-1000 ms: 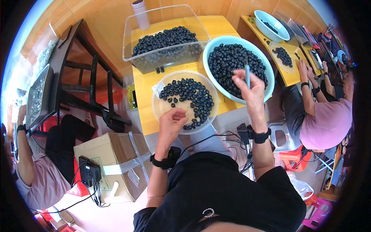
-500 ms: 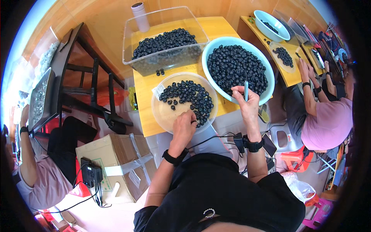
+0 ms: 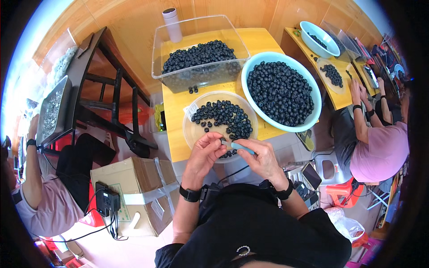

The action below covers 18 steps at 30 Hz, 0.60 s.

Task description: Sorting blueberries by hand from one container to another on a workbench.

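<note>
My left hand (image 3: 204, 155) pinches one small dark bead (image 3: 223, 140) between thumb and fingertips, above the near rim of a round, clear shallow tray (image 3: 201, 130). My right hand (image 3: 262, 161) grips a slim tool with a light-blue handle (image 3: 241, 148), its tip brought up against the bead. What kind of tip it has is too small to tell. Loose dark beads (image 3: 240, 126), many with a hole showing, lie across the tray. Beyond my right hand, a pale-blue basin (image 3: 318, 102) is heaped with more of them.
A clear rectangular bin (image 3: 167, 82) of beads stands at the back of the yellow table (image 3: 175, 145), near a lilac bottle (image 3: 172, 27). A taped cardboard box (image 3: 134, 196) sits at left. People work on both sides; the right one has another blue basin (image 3: 333, 51).
My left hand has lifted from the beads in the tray with one bead. My right hand has come left and down from the basin, bringing the tool to that bead.
</note>
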Each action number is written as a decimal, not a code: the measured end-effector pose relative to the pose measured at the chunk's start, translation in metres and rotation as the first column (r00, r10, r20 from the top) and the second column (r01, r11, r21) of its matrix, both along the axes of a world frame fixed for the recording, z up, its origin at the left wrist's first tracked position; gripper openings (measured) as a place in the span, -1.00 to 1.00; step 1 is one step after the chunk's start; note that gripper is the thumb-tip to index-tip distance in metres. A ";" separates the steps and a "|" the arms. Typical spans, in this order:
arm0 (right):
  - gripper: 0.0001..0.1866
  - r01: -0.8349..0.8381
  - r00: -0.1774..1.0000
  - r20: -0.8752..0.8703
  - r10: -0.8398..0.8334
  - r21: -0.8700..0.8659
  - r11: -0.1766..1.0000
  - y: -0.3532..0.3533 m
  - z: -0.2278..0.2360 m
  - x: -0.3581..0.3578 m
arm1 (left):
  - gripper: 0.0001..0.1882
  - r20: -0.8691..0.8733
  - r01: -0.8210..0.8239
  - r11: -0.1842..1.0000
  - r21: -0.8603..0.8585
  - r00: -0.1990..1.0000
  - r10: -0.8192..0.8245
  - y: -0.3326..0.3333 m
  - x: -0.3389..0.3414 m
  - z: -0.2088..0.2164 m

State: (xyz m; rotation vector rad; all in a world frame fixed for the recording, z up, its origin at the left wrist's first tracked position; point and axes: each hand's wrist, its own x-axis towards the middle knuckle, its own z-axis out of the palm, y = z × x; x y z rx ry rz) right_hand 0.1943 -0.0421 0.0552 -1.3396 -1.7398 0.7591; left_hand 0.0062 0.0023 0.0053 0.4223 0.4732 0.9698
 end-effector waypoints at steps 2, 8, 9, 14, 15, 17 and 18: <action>-0.77 -0.021 0.999 0.025 0.020 0.043 0.999 0.002 0.002 0.000 | -0.83 0.013 0.004 1.000 0.000 1.000 -0.004 -0.001 0.001 0.001; -0.78 -0.050 0.992 0.116 0.039 0.097 0.994 0.004 0.004 0.001 | -0.82 0.059 0.034 0.999 0.000 0.998 -0.034 -0.001 0.002 0.002; -0.78 -0.046 0.991 0.132 0.034 0.091 0.995 0.004 0.004 0.001 | -0.82 0.064 0.028 1.000 -0.007 0.998 -0.028 -0.001 0.002 0.001; -0.78 -0.038 0.992 0.121 0.025 0.103 0.994 0.004 0.005 0.001 | -0.83 0.099 0.037 0.999 -0.007 0.994 -0.036 -0.001 0.002 -0.001; -0.77 -0.039 0.993 0.113 0.028 0.098 0.994 0.004 0.005 0.001 | -0.83 0.093 0.038 0.999 -0.003 0.995 -0.038 -0.001 0.001 -0.001; -0.78 -0.043 0.992 0.121 0.032 0.093 0.995 0.004 0.005 0.002 | -0.84 0.070 0.039 0.999 0.004 0.997 -0.040 -0.002 0.000 -0.003; -0.78 -0.047 0.991 0.128 0.035 0.089 0.995 0.004 0.006 0.002 | -0.85 0.048 0.041 0.999 0.012 0.998 -0.041 -0.002 0.000 -0.004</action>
